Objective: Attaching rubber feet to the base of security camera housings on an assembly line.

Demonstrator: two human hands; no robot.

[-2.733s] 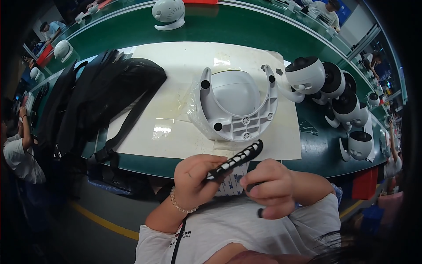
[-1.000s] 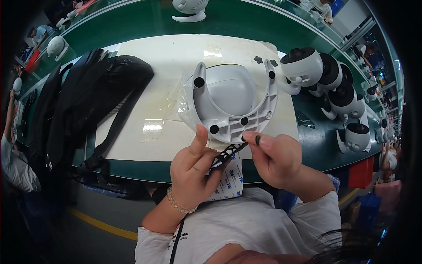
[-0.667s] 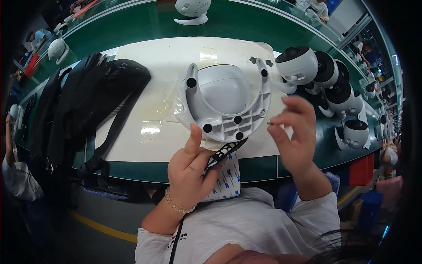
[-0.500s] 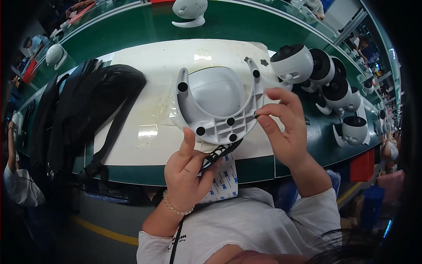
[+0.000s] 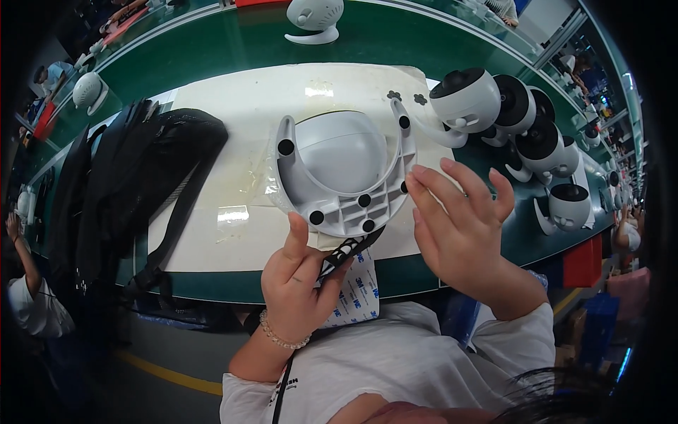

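Observation:
Bottom up on the work mat lies a white plastic device, its curved, ribbed base [image 5: 291, 185] around a rounded grey-white body [image 5: 339, 152]. Several round black foot pads [image 5: 364, 201] sit on the base. My left hand [image 5: 291, 286] pinches a black strip with round cutouts [image 5: 349, 247] just below the base's near edge, thumb raised. A white backing sheet with blue print [image 5: 360, 286] hangs under that hand. My right hand [image 5: 459, 226] has its fingers spread, a fingertip touching the base's right edge at a black pad [image 5: 404, 187]. Nothing shows held in it.
White devices with black round faces [image 5: 542, 140] crowd the right side of the green table. A black bag with straps [image 5: 141, 184] lies on the left. Another white device [image 5: 313, 20] stands at the back. Two small dark flower-shaped pieces [image 5: 420, 99] lie on the cream mat [image 5: 212, 240].
My right hand has gone from a pinch holding a small dark pad to spread fingers at the base's right edge. A black pad now shows there. My left hand keeps its grip on the strip.

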